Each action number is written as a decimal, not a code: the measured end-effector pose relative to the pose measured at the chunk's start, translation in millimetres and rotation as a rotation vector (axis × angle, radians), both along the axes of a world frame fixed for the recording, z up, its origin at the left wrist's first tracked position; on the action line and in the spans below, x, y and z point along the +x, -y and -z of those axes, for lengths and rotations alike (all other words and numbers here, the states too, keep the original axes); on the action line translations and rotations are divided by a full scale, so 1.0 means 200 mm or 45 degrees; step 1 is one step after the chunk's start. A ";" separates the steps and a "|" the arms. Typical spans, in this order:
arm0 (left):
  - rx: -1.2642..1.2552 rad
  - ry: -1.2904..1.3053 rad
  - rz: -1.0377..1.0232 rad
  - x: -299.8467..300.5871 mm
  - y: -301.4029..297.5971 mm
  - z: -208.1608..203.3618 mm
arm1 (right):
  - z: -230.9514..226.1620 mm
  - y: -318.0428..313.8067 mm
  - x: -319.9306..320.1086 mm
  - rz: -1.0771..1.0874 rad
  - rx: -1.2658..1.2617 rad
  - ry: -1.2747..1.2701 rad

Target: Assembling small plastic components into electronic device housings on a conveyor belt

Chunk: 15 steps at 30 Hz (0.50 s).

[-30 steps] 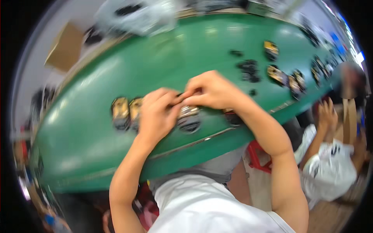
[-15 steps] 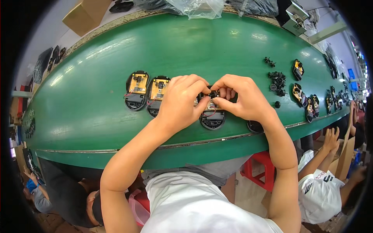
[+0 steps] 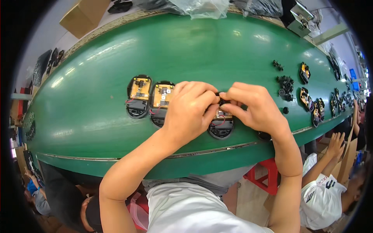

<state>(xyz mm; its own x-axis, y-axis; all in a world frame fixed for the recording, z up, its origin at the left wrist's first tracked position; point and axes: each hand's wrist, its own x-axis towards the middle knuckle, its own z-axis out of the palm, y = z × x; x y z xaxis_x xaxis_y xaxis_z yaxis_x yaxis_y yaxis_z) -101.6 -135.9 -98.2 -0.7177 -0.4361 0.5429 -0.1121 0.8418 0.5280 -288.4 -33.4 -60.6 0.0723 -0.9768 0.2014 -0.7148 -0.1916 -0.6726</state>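
Head view: The left hand and the right hand meet fingertip to fingertip over the work. Each hand is in a narrow pinch, thumb and fingers drawn together on a small black part with a dark, smooth surface. The fingers cover most of this part; its full shape cannot be determined.

The part is located directly above the upper portion of a black housing, which lies on the table. The housing is of plastic appearance, with a rounded lower end, moulded recesses and a thin red wire curving across it. Whether the part touches the housing cannot be determined.

To the left lie two similar units: an outer unit, oval, with a flat tan circuit board and a black compartment below it, and an inner unit, partly covered by the left hand. The rim of a further dark piece shows beside the right forearm.

The table has a smooth, glossy green surface. Right of the hands, a cluster of small black knob-like parts is heaped loosely; one round black piece lies just below it. Along the far edge rests crinkled, translucent plastic sheeting.
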 end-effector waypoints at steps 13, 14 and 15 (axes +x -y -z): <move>0.106 0.037 0.059 -0.01 -0.02 0.00 | -0.02 0.00 0.00 0.004 0.065 -0.031; 0.123 0.033 0.049 -0.01 -0.02 -0.01 | -0.02 -0.01 0.01 -0.001 -0.139 -0.215; 0.132 0.037 0.050 -0.01 -0.02 -0.01 | -0.02 -0.02 0.02 0.015 -0.126 -0.246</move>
<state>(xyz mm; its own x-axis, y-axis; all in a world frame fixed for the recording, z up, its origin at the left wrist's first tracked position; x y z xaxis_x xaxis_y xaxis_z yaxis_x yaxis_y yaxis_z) -104.4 -131.5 -96.5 -0.7498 -0.4604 0.4752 -0.0968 0.7868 0.6096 -285.0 -29.3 -57.4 0.1077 -0.9540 0.2799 -0.8313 -0.2408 -0.5009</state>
